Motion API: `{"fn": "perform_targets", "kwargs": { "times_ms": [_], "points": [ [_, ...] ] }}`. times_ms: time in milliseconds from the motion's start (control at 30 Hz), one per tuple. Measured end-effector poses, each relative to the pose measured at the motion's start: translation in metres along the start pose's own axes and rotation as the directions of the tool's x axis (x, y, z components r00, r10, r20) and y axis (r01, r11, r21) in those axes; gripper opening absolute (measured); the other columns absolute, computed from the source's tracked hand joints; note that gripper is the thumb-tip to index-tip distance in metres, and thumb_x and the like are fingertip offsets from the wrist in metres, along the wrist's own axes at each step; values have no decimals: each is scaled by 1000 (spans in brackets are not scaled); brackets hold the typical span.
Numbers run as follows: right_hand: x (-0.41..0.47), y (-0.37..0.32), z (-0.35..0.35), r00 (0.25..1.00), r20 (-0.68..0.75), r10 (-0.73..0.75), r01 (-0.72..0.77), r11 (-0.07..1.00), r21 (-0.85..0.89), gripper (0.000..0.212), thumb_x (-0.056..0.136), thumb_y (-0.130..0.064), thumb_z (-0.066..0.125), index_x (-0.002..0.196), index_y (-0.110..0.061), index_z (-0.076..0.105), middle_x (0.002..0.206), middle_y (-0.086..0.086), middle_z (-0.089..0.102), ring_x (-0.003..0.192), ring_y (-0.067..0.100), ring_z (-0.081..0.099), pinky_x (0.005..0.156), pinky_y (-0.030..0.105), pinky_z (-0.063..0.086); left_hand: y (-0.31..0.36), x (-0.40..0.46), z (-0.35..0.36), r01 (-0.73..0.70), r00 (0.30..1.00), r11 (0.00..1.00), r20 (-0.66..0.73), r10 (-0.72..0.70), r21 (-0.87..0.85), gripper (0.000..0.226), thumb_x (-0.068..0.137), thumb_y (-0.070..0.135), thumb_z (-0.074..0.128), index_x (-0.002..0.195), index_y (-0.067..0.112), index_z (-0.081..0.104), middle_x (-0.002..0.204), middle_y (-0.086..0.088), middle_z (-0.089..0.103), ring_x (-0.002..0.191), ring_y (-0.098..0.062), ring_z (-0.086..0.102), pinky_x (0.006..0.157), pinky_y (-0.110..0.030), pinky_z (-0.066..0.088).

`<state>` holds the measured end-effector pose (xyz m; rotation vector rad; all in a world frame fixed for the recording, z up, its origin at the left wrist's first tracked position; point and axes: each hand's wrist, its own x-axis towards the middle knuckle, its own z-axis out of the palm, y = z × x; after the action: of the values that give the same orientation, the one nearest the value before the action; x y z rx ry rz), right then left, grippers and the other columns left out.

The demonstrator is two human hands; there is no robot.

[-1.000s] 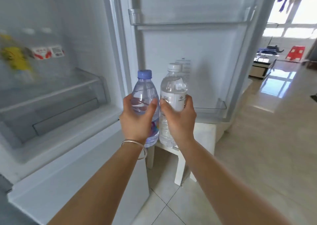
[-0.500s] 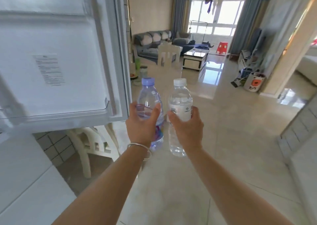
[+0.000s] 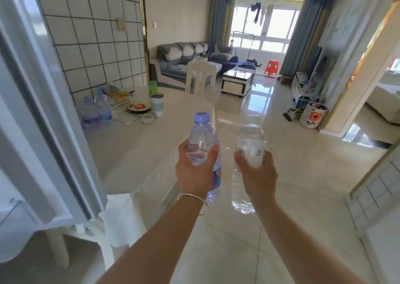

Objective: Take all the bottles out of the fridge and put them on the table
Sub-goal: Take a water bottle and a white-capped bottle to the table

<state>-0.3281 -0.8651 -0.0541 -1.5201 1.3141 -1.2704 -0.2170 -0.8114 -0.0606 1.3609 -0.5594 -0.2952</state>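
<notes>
Ahead, the pale table [image 3: 138,153] runs from the near left toward the far tiled wall, its rounded edge just left of both bottles. Its near half is bare; a wrapped pack of bottles [image 3: 96,112], a tumbler [image 3: 157,105] and plates [image 3: 138,107] sit at the far end. The fridge door [image 3: 43,110] edge stands near left. Open glossy floor [image 3: 303,164] spreads right. The left hand [image 3: 195,172] is wrapped tight around a blue-capped bottle [image 3: 204,140]; the right hand [image 3: 257,173] likewise clasps a clear bottle [image 3: 249,140], both upright.
</notes>
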Motion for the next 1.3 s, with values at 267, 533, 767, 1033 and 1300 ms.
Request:
{"fn": "perform_targets", "kwargs": {
  "times_ms": [267, 533, 767, 1033, 1300],
  "points": [
    [128, 1, 107, 991, 121, -49, 47, 999, 26, 47, 70, -42, 74, 105, -17, 56, 85, -2, 60, 85, 27, 59, 80, 38, 48, -30, 141, 55, -14, 991, 999, -131, 19, 41, 62, 52, 63, 63, 99, 25, 54, 91, 7, 66, 84, -9, 64, 79, -28, 52],
    [222, 10, 255, 903, 423, -72, 47, 997, 69, 39, 70, -39, 73, 100, -23, 53, 72, -13, 57, 73, 18, 57, 68, 30, 42, -83, 279, 56, 36, 922, 984, -384, 36, 177, 49, 57, 59, 67, 93, 31, 51, 89, 7, 66, 83, -9, 64, 76, -26, 49],
    [268, 3, 394, 692, 713, -115, 75, 993, 87, 45, 69, -42, 73, 106, -26, 52, 76, -18, 56, 79, 15, 57, 73, 29, 41, -117, 363, 20, 173, 754, 945, -655, 55, 277, 43, 70, 41, 76, 100, 24, 50, 82, 11, 60, 81, -12, 59, 74, -19, 41],
    [218, 9, 537, 337, 934, -119, 123, 989, 82, 51, 66, -32, 79, 108, -22, 51, 84, -10, 57, 78, 15, 56, 68, 26, 40, -174, 415, -74, 336, 536, 906, -844, 39, 256, 50, 68, 35, 79, 106, 17, 51, 92, 6, 60, 82, -11, 56, 73, -15, 39],
    [168, -12, 682, 228, 967, -115, 159, 984, 79, 57, 65, -31, 80, 112, -22, 49, 88, -11, 55, 82, 14, 52, 72, 26, 40, -205, 495, -193, 466, 474, 827, -878, 68, 315, 30, 62, 23, 81, 79, 19, 58, 77, -6, 63, 66, -8, 59, 56, -15, 37]
  ]
}}
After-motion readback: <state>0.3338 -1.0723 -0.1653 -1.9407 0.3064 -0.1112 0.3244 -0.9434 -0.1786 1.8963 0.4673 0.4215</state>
